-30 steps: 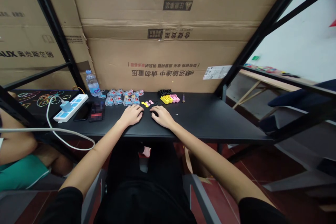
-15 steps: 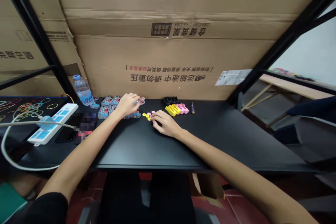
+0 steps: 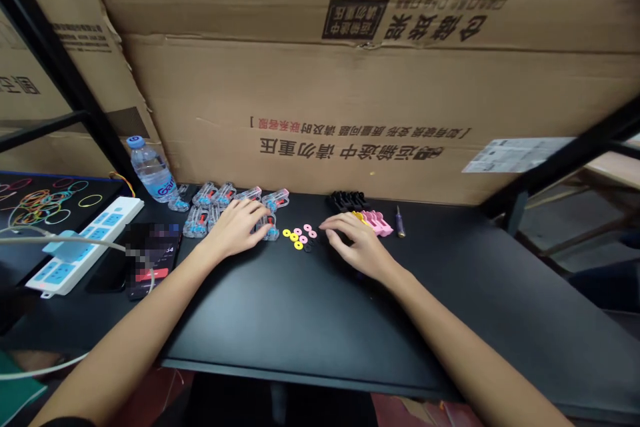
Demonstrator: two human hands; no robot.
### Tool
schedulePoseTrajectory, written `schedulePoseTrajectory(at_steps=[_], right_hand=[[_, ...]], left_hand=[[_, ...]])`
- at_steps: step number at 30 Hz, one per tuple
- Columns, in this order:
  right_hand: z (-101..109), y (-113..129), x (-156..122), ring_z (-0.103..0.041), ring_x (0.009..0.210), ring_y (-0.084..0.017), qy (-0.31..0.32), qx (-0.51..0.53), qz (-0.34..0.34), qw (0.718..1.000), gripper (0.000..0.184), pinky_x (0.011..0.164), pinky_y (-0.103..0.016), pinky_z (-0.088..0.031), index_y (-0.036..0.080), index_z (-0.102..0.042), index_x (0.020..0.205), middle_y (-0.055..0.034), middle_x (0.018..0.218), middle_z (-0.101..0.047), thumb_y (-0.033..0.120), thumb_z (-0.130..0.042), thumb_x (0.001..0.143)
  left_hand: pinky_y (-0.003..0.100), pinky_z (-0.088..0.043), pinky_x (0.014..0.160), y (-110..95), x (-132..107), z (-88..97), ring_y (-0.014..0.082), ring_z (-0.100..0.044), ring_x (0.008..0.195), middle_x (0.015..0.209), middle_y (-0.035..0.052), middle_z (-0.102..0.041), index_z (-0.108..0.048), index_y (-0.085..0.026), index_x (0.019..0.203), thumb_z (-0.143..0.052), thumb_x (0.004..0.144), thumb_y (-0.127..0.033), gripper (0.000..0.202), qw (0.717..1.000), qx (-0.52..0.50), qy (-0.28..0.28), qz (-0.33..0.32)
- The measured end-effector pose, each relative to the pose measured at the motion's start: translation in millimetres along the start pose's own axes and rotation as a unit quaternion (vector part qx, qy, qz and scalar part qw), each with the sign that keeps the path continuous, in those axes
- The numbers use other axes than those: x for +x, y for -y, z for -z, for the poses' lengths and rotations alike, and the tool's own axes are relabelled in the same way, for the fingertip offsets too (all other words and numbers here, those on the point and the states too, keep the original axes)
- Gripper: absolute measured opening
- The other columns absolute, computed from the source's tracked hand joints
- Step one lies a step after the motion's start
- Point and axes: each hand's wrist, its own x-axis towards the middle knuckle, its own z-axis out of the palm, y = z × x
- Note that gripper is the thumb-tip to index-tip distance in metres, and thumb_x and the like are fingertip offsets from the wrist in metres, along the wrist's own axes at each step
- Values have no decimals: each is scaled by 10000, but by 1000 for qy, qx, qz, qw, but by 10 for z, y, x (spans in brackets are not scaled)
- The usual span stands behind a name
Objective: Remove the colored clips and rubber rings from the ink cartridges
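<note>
- Left hand (image 3: 237, 230) curled onto a clear plastic clip (image 3: 270, 230), grip unclear, near the worktop's (image 3: 310, 327) back edge
- Right hand (image 3: 357, 243) open, empty, just beside pink plastic pieces (image 3: 375, 221)
- Yellow and pink washers (image 3: 299, 237) lying between the hands

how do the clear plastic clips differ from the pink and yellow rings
The clear plastic clips are see-through with blue and red inner parts, the pink and yellow rings opaque and single-coloured. The clips are bulky, the rings flat and smaller. The left hand touches a clip, not the rings. Both lie on the black desk.
</note>
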Motion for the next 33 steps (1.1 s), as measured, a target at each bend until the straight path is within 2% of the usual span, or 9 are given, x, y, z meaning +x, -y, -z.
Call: schedulePoseTrajectory(at_steps=[4,7,10,13,18,23,29,31,33], right_hand=[[95,-47,1,-715,964,-304,-31,-14,-27,999,189,875,-540,-586,325,-766,1100,-81,1046,-781,294,-583,1072],[120,-88,-2,-709,952,-306,-22,-25,-45,998,196,866,-544,-586,326,-778,1072,-78,1036,-785,305,-583,1072],[90,-77,-16,-715,964,-307,-4,-25,-45,999,196,890,-552,-591,323,-786,1061,-80,1045,-789,310,-590,1070],[15,26,-29,-721,1010,-311,25,-3,-26,999,191,921,-553,-593,338,-786,1130,-80,1086,-789,304,-611,1062],[-132,238,-58,-717,1047,-292,101,19,13,995,199,941,-517,-591,319,-789,1167,-77,1122,-793,257,-634,1059],[-204,236,-95,-709,1083,-296,139,10,20,990,205,979,-529,-574,309,-803,1173,-78,1142,-798,247,-646,1056],[-184,151,-68,-724,1057,-300,127,9,6,992,223,943,-514,-584,296,-822,1154,-84,1139,-800,262,-622,1062],[-95,97,-39,-729,1051,-303,111,2,-3,994,229,944,-518,-581,301,-828,1128,-81,1130,-802,269,-611,1060],[54,-7,-14,-732,1031,-307,68,-29,-26,997,230,945,-524,-574,302,-831,1087,-84,1110,-805,293,-604,1055]], left_hand=[[608,-282,1290,-11,-9,-24,404,-601,1324,1301,91,-747,-791,-326,1182,-810,884,-510,351,1000,-4,7,1],[608,-261,1310,-4,-18,-48,401,-613,1313,1302,77,-757,-819,-336,1105,-832,858,-530,314,999,-26,19,6],[614,-251,1317,-30,-24,-75,399,-631,1310,1280,63,-767,-838,-358,1059,-851,841,-516,269,997,-77,24,12],[628,-265,1305,-93,-31,-101,398,-650,1291,1276,61,-768,-841,-375,1089,-845,849,-501,270,995,-97,33,3],[626,-318,1268,-177,-44,-123,390,-650,1283,1324,73,-741,-815,-359,1174,-781,916,-518,304,997,-35,68,-17],[620,-363,1228,-193,-44,-121,385,-649,1239,1315,73,-740,-806,-366,1152,-774,920,-542,293,995,7,88,-37],[570,-419,1154,-225,-29,-117,365,-660,1128,1165,68,-759,-812,-337,1045,-828,869,-567,290,995,-12,95,-42],[545,-432,1121,-243,-25,-108,353,-659,1093,1125,64,-758,-810,-328,1005,-837,860,-574,287,995,-16,87,-47],[511,-449,1066,-264,-23,-94,328,-658,1057,1097,61,-759,-802,-310,985,-773,927,-565,263,994,11,89,-60]])
